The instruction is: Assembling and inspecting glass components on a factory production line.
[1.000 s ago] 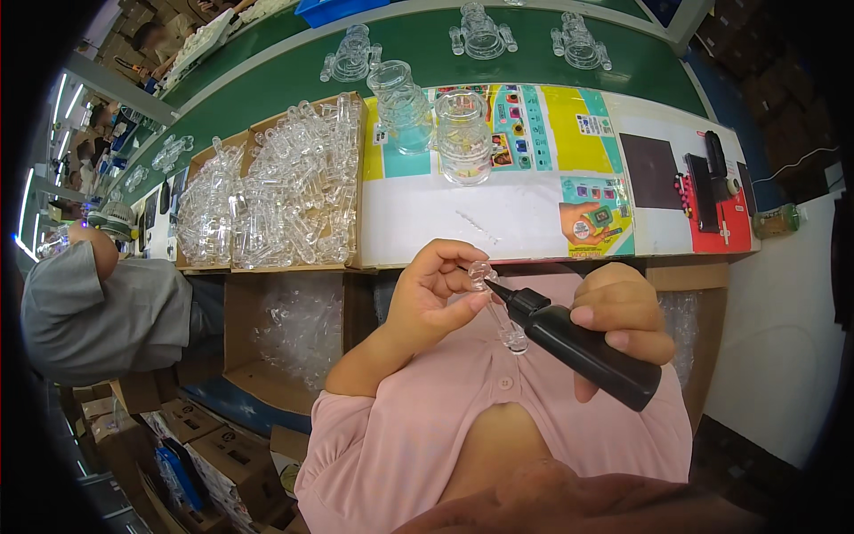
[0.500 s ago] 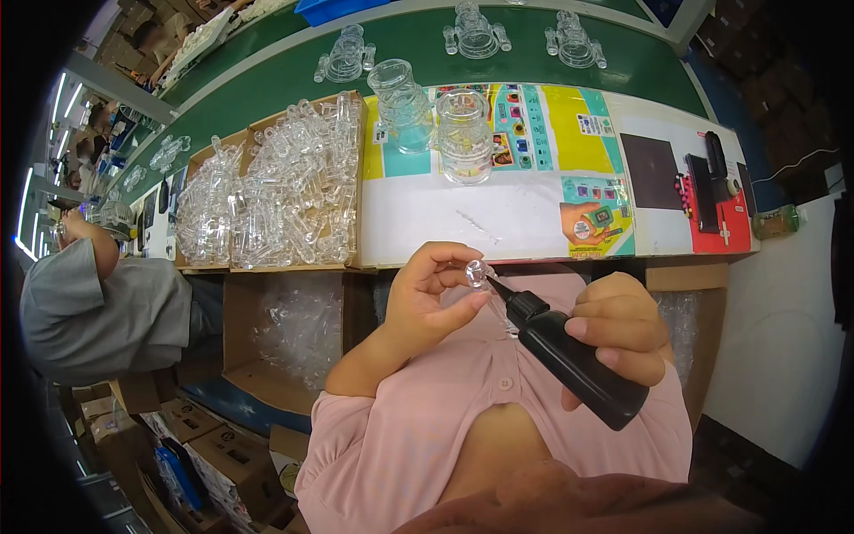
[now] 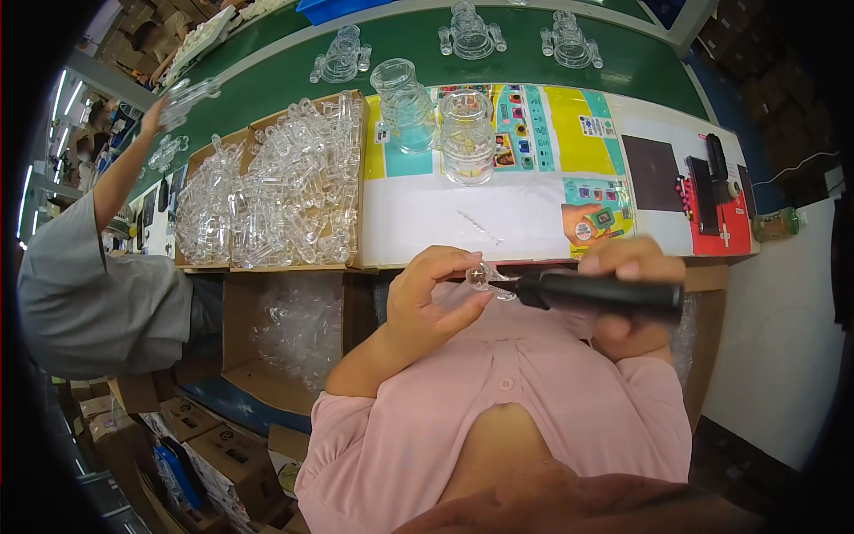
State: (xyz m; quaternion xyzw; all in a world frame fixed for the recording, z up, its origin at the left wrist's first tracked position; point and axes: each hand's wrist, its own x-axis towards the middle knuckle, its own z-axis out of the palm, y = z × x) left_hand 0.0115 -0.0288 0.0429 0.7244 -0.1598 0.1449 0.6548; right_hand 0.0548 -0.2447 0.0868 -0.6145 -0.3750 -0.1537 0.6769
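Between the thumb and fingers of my left hand (image 3: 433, 298) is a small clear plastic part (image 3: 479, 277) with a rounded end. My right hand (image 3: 636, 276), partly blurred, grips a black squeeze bottle (image 3: 605, 296) with a narrow nozzle. The bottle lies almost level, and its tip points left at the clear part, touching or very close to it. Beyond my hands, two clear ribbed plastic cylinders, a left one (image 3: 402, 111) and a right one (image 3: 467, 142), stand on the printed board. A tray (image 3: 363, 178) heaped with small clear tubes (image 3: 298, 187) is to the left.
Clear assembled pieces (image 3: 471, 34) stand on the green surface (image 3: 405, 44) at the back. A phone (image 3: 703, 194) lies at the right. Below the table's left part is a carton (image 3: 285, 356) of clear parts. A co-worker in a grey shirt (image 3: 107, 303) is at the left.
My right hand has swung the bottle up from a steep slant to nearly level. My left hand has barely moved. The co-worker's arm has risen, holding a clear piece toward the back.
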